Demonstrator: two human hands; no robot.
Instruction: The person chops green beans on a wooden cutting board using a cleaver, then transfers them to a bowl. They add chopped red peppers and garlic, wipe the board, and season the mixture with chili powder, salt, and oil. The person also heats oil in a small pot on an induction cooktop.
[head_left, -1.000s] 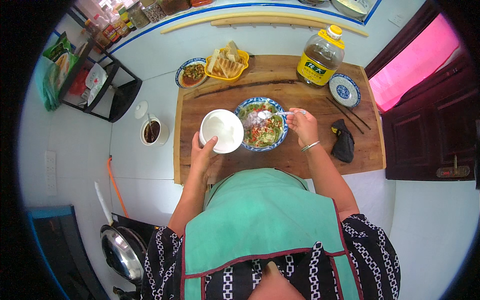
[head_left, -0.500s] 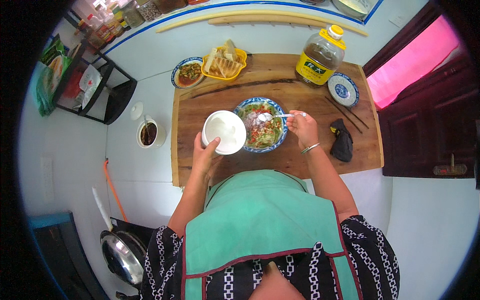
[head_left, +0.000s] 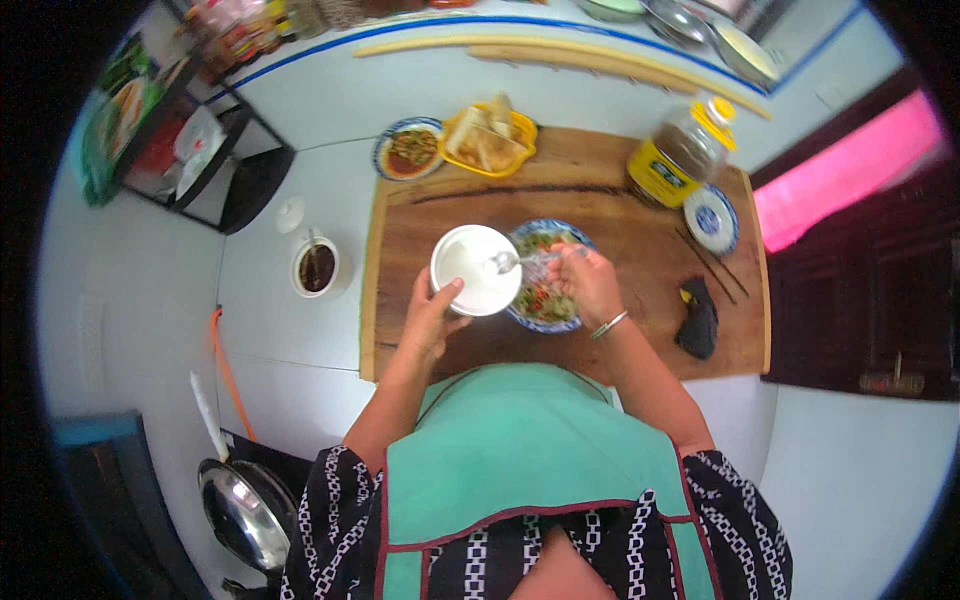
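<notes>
My left hand [head_left: 432,318] grips a round white bowl [head_left: 468,285] by its near left side, thumb over the rim; the white stuff inside is hard to tell from the bowl. In my right hand [head_left: 588,285] is a spoon [head_left: 508,262], its head over the right part of the white bowl. Partly hidden under that hand and the white bowl, a blue-and-white patterned bowl [head_left: 548,318] stands on the wooden board with shredded green vegetables and chopped red bits in it.
On the board [head_left: 640,330] are a yellow basket [head_left: 490,168] of flatbread pieces, a sauce plate [head_left: 410,160], an oil jug [head_left: 675,160], a small plate [head_left: 712,222], chopsticks [head_left: 712,265] and a black bag [head_left: 697,325]. A dark sauce jar [head_left: 318,268] stands left, with a rack [head_left: 205,165] beyond.
My right hand has brought the spoon left, from over the patterned bowl to the white bowl. White stuff that lay in the spoon no longer shows clearly. The whole view has shifted slightly.
</notes>
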